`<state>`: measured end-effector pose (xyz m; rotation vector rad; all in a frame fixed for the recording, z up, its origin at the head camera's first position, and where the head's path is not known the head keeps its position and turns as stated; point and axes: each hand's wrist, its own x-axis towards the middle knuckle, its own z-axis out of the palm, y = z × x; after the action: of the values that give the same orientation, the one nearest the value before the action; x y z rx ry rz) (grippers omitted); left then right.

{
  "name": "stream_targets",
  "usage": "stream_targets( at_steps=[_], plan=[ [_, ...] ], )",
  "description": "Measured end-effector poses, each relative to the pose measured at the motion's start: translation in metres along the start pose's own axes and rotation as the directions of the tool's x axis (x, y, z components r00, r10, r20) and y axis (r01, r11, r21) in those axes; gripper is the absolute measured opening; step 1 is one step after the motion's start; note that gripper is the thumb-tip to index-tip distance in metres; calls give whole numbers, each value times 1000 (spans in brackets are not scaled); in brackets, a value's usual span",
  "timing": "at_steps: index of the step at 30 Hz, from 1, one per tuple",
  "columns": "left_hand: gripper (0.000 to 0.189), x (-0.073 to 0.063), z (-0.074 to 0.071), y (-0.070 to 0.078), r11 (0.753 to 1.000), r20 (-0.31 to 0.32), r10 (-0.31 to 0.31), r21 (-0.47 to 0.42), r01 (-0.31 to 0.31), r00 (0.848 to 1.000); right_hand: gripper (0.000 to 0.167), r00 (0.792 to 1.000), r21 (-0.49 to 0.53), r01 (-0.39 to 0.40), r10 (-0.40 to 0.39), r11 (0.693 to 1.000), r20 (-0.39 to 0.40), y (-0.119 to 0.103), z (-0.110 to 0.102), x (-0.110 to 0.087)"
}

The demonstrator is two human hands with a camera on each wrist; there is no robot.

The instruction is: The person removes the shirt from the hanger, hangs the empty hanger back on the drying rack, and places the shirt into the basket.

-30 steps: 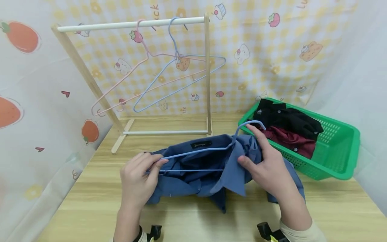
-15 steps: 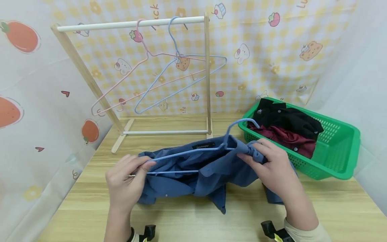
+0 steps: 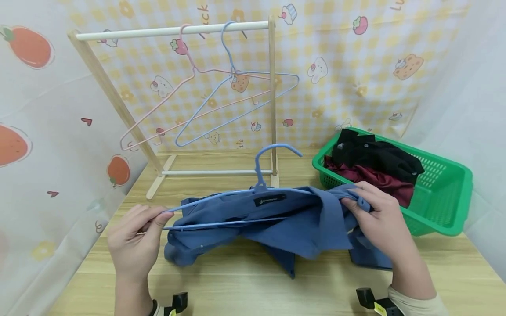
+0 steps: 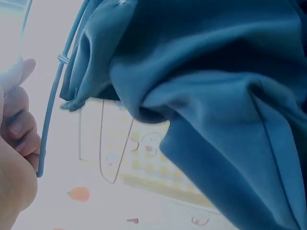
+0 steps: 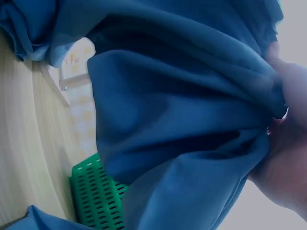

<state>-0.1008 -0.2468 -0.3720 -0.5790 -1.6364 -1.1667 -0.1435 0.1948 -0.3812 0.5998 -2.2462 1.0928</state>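
Note:
A blue shirt hangs between the two hands above the table, with a blue hanger partly inside it. The hanger's hook stands up at the middle of the collar, near the dark label. My left hand pinches the hanger's left end, which sticks out of the cloth; the left wrist view shows the shirt hanging to the right of that hand. With its thumb and fingers, my right hand grips bunched shirt cloth at the right shoulder. Cloth hides the hanger's right end.
Behind stands a wooden rack with a pink hanger and another blue hanger on its bar. At the right, a green basket holds a black garment and a dark red one.
My left hand has moved left with the hanger, and the hook has shifted left towards the collar's middle. My right hand has moved right, drawing the shirt's shoulder over the hanger.

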Motion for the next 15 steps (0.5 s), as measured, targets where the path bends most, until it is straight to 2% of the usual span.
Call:
stream_targets(
  at_steps=[4,8,10,12,15],
  plan=[
    [29,2,-7,-1,999,-19,15,-49,-16,1000,18,998,75,-65,65,995,-6,3,-1,-3],
    [30,6,-7,3,999,1,18,-26,-18,1000,17,995,86,-99,100,991,-5,2,1,-4],
    [31,7,-1,5,1000,34,31,-8,-30,999,20,998,88,-67,69,994,-14,-2,4,-2],
    [31,8,8,9,999,99,49,13,-51,994,25,1000,104,10,-9,995,-8,-8,8,0],
    [29,8,23,14,996,182,73,41,-82,981,27,990,118,134,-137,984,15,-18,16,3]
  ],
)
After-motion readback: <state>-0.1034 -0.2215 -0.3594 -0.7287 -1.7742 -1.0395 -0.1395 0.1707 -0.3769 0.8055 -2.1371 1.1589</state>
